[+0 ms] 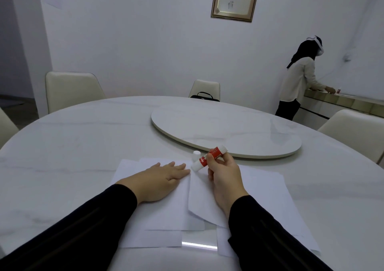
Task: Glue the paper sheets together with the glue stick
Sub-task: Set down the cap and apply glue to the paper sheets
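Observation:
Several white paper sheets (166, 212) lie overlapping on the table in front of me. My left hand (164, 177) lies flat with straight fingers on the left sheets, pressing them down. My right hand (223, 173) grips a red and white glue stick (204, 159), tilted, with its lower white end touching the paper near my left fingertips. Just behind the stick, the small white cap (196, 153) stands upright on the table. A right sheet (266, 193) lies under my right wrist.
The round white marble table (83, 146) carries a large turntable disc (226, 129) behind the papers. Cream chairs (72, 89) stand around it, one with a black bag (204, 97). A person (299, 79) stands at a counter at the far right.

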{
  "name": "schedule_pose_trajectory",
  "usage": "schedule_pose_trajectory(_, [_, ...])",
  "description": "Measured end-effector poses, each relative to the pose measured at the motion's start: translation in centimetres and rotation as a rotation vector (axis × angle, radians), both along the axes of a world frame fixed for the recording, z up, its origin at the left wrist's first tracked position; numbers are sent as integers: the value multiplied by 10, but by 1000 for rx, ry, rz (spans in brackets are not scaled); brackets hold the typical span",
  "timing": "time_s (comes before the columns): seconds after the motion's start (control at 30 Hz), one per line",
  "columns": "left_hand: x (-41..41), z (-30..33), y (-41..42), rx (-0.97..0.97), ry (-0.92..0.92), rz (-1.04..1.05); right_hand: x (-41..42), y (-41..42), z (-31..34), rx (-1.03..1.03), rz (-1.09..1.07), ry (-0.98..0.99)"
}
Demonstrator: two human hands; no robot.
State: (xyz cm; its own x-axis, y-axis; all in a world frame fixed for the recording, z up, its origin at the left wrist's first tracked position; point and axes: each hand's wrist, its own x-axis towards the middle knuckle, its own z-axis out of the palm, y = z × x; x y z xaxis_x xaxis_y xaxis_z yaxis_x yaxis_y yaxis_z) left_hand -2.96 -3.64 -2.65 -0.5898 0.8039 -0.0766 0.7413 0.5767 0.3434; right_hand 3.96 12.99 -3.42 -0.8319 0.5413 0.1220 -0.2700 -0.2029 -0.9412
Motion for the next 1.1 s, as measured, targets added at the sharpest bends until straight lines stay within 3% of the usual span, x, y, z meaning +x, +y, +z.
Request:
schedule_pose_trajectory(0.3, [-4,-2,-3,106,-43,62,3,-9,5,49,51,71])
schedule_pose_trajectory(0.53, [-2,1,0,182,-9,91,4,-6,3,23,-39,99])
schedule_pose_trajectory(0.73, [1,1,4,129,-13,-22,1,-13,0,295,30,2])
schedule_pose_trajectory(1.1, [2,1,6,103,-5,-18,8,-20,5,624,38,-84])
